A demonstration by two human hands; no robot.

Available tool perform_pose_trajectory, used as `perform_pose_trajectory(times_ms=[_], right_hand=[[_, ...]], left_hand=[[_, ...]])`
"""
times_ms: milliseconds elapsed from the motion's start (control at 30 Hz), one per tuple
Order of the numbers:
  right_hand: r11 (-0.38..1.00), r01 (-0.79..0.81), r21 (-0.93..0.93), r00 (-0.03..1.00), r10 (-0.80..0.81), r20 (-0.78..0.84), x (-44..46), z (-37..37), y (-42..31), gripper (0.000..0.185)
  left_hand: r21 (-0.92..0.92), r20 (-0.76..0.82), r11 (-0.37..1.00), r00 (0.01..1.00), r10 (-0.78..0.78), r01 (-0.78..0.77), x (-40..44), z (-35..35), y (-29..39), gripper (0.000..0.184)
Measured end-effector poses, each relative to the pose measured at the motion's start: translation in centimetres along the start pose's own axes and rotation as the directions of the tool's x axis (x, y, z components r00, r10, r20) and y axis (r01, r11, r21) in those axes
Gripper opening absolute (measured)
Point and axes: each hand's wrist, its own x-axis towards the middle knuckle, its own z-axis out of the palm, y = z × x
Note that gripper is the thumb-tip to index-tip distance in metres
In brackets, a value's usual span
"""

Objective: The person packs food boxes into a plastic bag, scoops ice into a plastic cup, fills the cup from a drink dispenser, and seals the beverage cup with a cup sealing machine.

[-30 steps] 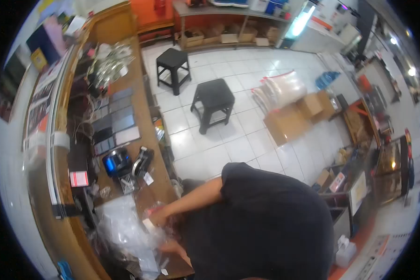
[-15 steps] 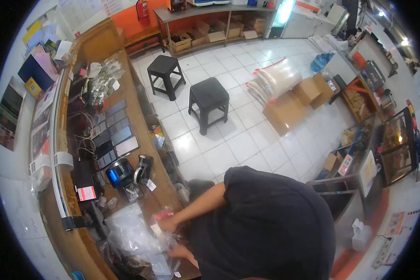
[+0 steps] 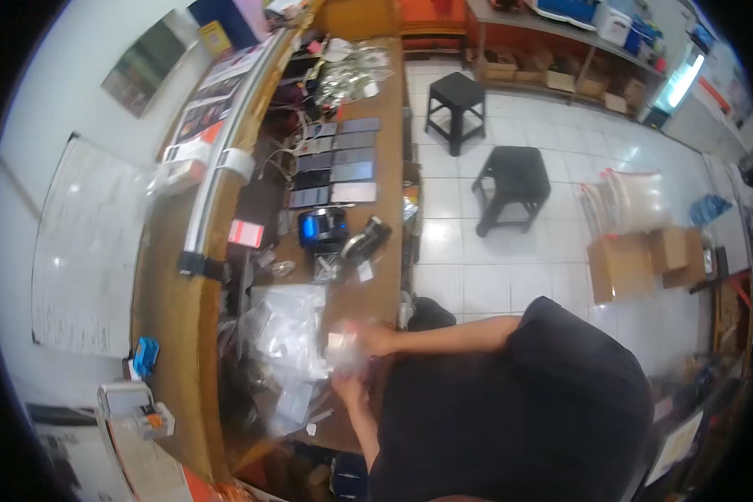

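Beside one translucent plastic heap (image 3: 286,329), our right hand (image 3: 379,340) is clamping one clear, white-labelled plastic packet (image 3: 343,341), our left hand (image 3: 351,389) being unclear in grip.

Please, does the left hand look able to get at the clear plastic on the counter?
Probably yes: the clear plastic lies close by the left hand and nothing seems between them, though that hand may be steadying the blurred packet.

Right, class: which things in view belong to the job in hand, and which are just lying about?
Seemingly in the job:
blurred white-and-reddish packet, at the right hand and left hand
crumpled clear plastic wrapping, beside them

Apparently lying about:
flat rectangular phones
black plastic stools
brown cardboard boxes
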Motion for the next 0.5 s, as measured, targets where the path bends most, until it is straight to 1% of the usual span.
perform_pose_trajectory(times_ms=[67, 100, 133, 200, 233, 300, 333, 400, 467, 500], right_hand=[[0.985, 0.173, 0.02, 0.984, -0.174, 0.039, -0.7, -1.6, -0.5, 0.059], [0.982, 0.189, 0.03, 0.98, -0.191, 0.059, -1.1, -2.3, -0.9, 0.059], [1.0, 0.019, -0.001, 0.988, -0.018, 0.152, -1.4, -3.4, -1.9, 0.065], [0.991, -0.129, -0.048, 0.957, 0.137, 0.254, -1.5, -5.0, -3.2, 0.072], [0.987, -0.112, 0.119, 0.972, 0.084, 0.22, -1.6, -5.4, -3.5, 0.048], [0.953, -0.087, 0.29, 0.981, 0.032, 0.19, -1.8, -5.4, -4.6, 0.027], [0.923, -0.139, 0.359, 0.983, 0.083, 0.166, -1.9, -5.6, -5.3, 0.02], [0.883, -0.187, 0.43, 0.979, 0.133, 0.152, -1.9, -5.5, -5.7, 0.013], [0.908, -0.217, 0.358, 0.971, 0.162, 0.177, -1.8, -5.5, -5.3, 0.014], [0.908, -0.218, 0.357, 0.97, 0.162, 0.181, -1.8, -4.6, -4.4, 0.014]], left_hand=[[-0.048, -0.075, 0.999, 0.997, 0.004, -0.007, -0.4, 1.3, 0.3, 0.024], [-0.086, -0.119, 0.996, 0.993, -0.012, 0.001, -0.6, 1.7, 0.3, 0.024], [-0.095, -0.143, 0.995, 0.99, -0.002, -0.012, -0.8, 2.1, 0.2, 0.024], [-0.198, -0.203, 0.977, 0.979, 0.033, -0.074, -0.8, 2.7, -0.2, 0.023], [-0.201, -0.227, 0.976, 0.973, 0.041, -0.088, -0.5, 2.4, -0.6, 0.023], [-0.067, -0.115, 0.992, 0.989, 0.097, -0.105, -0.2, 2.0, -1.0, 0.024], [-0.093, -0.129, 0.991, 0.988, 0.084, -0.097, -0.2, 2.0, -0.9, 0.025], [-0.087, -0.152, 0.993, 0.986, 0.067, -0.081, -0.5, 1.9, -0.7, 0.025], [-0.086, -0.165, 0.994, 0.985, 0.045, -0.06, -0.6, 2.0, -0.4, 0.024], [-0.071, -0.138, 0.997, 0.99, 0.034, -0.044, -0.8, 2.0, -0.1, 0.023]])
